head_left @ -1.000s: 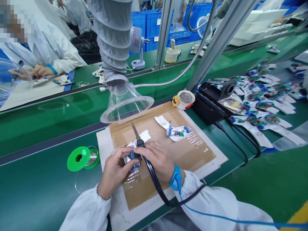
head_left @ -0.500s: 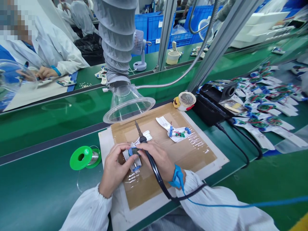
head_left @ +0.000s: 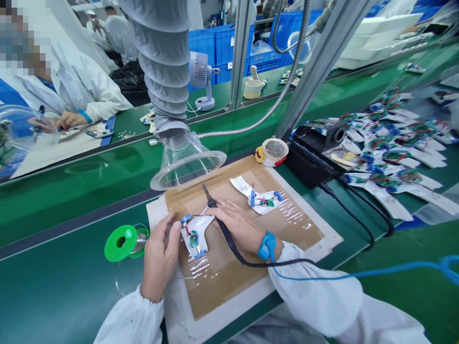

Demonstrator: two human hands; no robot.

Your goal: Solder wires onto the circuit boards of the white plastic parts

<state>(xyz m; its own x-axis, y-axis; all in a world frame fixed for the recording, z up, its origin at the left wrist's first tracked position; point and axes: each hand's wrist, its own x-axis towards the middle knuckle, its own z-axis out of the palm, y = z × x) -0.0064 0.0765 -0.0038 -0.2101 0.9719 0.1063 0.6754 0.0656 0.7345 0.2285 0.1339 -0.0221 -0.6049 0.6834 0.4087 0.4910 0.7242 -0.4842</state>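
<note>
A white card with a small green circuit board and blue parts point(head_left: 195, 233) lies on the brown work mat point(head_left: 287, 224). My left hand point(head_left: 159, 255) rests beside the card's left edge, fingers curled, fingertips touching the card near its top blue part. My right hand point(head_left: 234, 222) grips a black soldering iron point(head_left: 218, 220) like a pen, its tip pointing up and away from the card, and also touches the card's right corner. A blue wrist strap point(head_left: 267, 247) with a blue cord circles my right wrist.
A second white card with parts point(head_left: 260, 196) lies farther right on the mat. A green solder spool point(head_left: 124, 241) stands to the left. A clear fume funnel point(head_left: 186, 160) hangs behind. A black soldering station point(head_left: 311, 153), a sponge tin point(head_left: 274, 149) and several finished cards point(head_left: 390, 157) fill the right. Another person works at the back left.
My hands have spread apart and the card now lies uncovered and turned on the mat. My left hand slid left; the iron swung with my right hand to the right.
</note>
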